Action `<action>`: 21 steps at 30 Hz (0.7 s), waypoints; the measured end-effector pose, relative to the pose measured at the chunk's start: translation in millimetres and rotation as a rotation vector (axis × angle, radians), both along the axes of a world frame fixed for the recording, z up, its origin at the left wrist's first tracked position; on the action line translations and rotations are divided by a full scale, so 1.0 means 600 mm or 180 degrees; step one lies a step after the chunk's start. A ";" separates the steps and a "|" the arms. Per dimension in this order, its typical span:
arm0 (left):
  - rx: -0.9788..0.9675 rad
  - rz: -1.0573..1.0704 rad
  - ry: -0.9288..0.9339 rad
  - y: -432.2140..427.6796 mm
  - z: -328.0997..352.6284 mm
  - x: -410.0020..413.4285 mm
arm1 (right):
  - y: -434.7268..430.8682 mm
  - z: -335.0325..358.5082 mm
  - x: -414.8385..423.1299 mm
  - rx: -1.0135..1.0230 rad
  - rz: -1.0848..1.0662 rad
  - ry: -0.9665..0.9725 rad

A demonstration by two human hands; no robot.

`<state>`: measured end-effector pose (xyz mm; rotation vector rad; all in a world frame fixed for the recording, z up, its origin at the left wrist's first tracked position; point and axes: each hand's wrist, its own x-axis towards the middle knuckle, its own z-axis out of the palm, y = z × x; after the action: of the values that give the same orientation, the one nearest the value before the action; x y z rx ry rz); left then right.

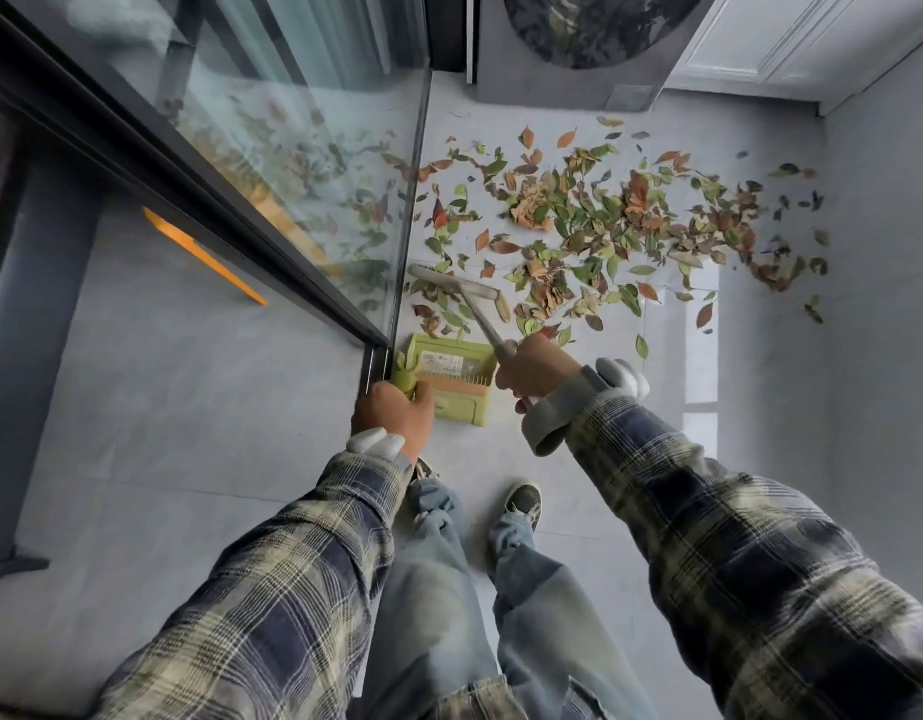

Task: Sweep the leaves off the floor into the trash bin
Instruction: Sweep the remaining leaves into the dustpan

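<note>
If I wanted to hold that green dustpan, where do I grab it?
Grab the green handle, coming from above. It rises from the dustpan toward you, while the pan's open mouth faces the leaves. The left hand grips it just there.

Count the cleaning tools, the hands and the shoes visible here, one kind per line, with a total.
broom: 1
dustpan: 1
hands: 2, the left hand and the right hand
shoes: 2, the left shoe, mostly hidden, and the right shoe
Total: 6
</note>
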<state>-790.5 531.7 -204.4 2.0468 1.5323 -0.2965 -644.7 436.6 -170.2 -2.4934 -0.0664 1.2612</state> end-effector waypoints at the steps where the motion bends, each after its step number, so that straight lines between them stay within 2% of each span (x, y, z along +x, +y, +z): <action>1: -0.0006 -0.0026 0.0008 0.005 -0.001 0.000 | 0.003 -0.006 -0.003 0.0050 -0.0063 0.0091; 5: -0.0109 -0.0132 -0.0009 0.012 -0.018 -0.004 | -0.011 -0.035 -0.011 0.0528 -0.0430 0.0944; 7: -0.0101 -0.0070 -0.0071 0.011 -0.025 -0.007 | -0.022 -0.044 -0.020 0.0725 -0.1037 0.1514; 9: -0.0067 -0.0077 -0.0111 0.011 -0.026 -0.002 | -0.030 -0.046 -0.027 0.0763 -0.1555 0.1767; 11: -0.0022 -0.0075 -0.0163 0.013 -0.029 0.004 | -0.031 -0.047 -0.030 0.0700 -0.1645 0.1608; 16: -0.0024 -0.0219 -0.0181 0.023 -0.033 0.006 | -0.025 -0.028 -0.011 0.0632 -0.0992 0.0911; 21: 0.0047 -0.0211 -0.0290 0.020 -0.036 0.017 | -0.015 -0.019 0.016 0.0526 -0.0615 0.0743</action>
<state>-780.5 544.0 -226.2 2.0958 1.4184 -0.2146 -634.9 427.8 -181.5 -2.1424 0.1200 1.3928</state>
